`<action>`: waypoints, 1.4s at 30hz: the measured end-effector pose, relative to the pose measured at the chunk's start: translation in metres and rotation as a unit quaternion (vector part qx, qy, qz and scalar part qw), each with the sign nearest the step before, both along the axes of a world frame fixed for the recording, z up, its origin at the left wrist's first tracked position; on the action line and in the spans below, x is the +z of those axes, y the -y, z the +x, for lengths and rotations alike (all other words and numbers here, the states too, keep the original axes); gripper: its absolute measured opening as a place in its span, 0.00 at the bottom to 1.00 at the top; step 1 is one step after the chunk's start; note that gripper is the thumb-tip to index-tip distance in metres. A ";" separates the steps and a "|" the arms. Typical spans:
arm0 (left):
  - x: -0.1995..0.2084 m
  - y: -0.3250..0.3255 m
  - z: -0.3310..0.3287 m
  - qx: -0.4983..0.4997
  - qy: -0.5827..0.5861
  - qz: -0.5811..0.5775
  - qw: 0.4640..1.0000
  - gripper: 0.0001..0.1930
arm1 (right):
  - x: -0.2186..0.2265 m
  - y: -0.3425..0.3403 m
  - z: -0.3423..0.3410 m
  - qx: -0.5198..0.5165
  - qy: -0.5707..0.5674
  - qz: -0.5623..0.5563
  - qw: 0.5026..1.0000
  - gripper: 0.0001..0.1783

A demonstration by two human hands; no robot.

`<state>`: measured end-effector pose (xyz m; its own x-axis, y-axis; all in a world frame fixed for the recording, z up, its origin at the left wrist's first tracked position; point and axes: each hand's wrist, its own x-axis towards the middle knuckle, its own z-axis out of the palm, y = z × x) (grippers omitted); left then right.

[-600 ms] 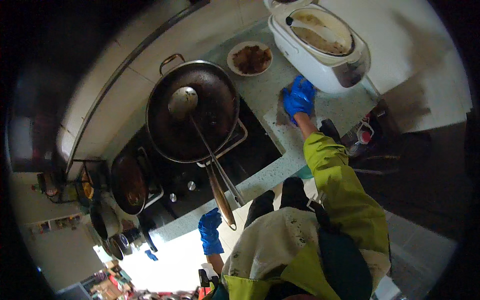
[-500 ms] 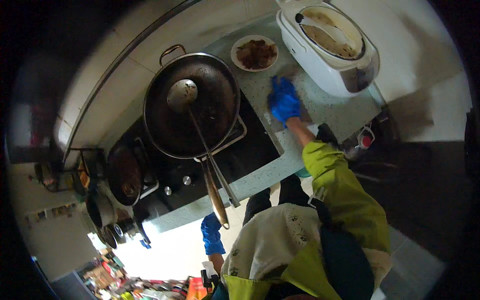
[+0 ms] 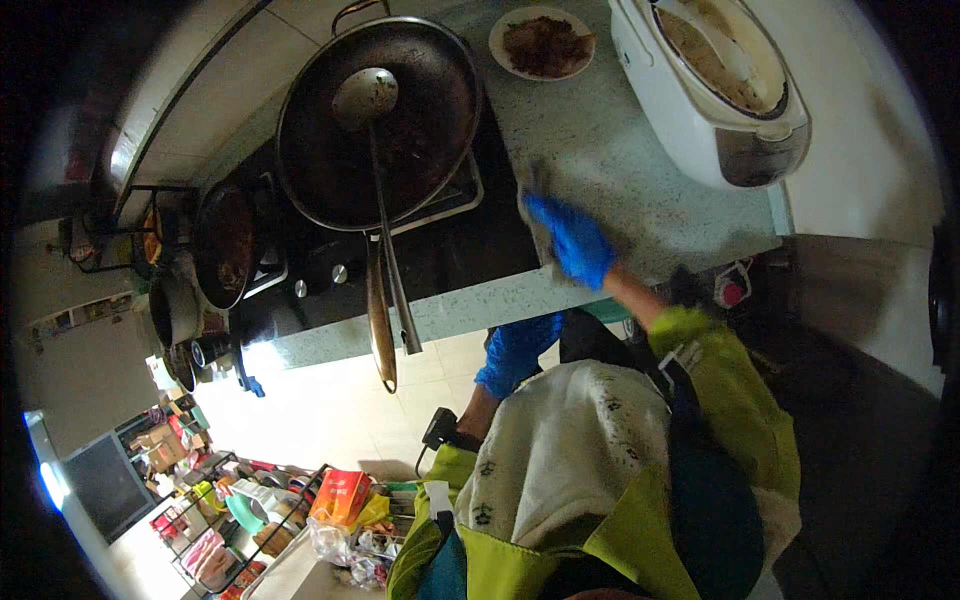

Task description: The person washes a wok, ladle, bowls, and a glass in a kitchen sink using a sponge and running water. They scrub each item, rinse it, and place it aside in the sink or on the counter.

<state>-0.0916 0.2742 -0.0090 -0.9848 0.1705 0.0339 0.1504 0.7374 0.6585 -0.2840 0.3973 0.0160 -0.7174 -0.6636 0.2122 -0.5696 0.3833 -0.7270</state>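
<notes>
Blue-gloved, the right hand (image 3: pixel 574 241) blurs over the speckled worktop (image 3: pixel 660 205) at the head view's centre; the left hand (image 3: pixel 520 350) sits just below. I cannot tell whether either of the 2 grips anything. Upper left, a wok (image 3: pixel 320 150) holds a ladle (image 3: pixel 365 97).

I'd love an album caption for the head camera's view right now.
Blue-gloved right hand at the counter beside the stove, where a ladle rests in a wok.

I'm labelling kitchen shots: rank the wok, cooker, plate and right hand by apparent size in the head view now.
1. Wok
2. Cooker, partly out of frame
3. Plate and right hand: too alike to rank
</notes>
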 end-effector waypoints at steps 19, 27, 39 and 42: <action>0.003 -0.005 -0.002 0.108 0.138 0.203 0.963 0.15 | 0.074 0.144 -0.180 -0.187 0.158 -0.377 0.893 0.20; -0.016 -0.004 0.000 0.097 0.140 0.194 0.966 0.16 | 0.037 0.109 -0.142 0.038 0.123 -0.029 0.991 0.23; 0.007 0.023 0.027 0.043 0.117 0.078 0.989 0.25 | -0.007 0.055 0.136 0.095 0.234 -0.009 0.967 0.28; 0.007 0.036 0.036 0.058 -0.001 -0.028 0.998 0.21 | 0.001 0.060 0.145 0.075 0.287 -0.002 0.955 0.23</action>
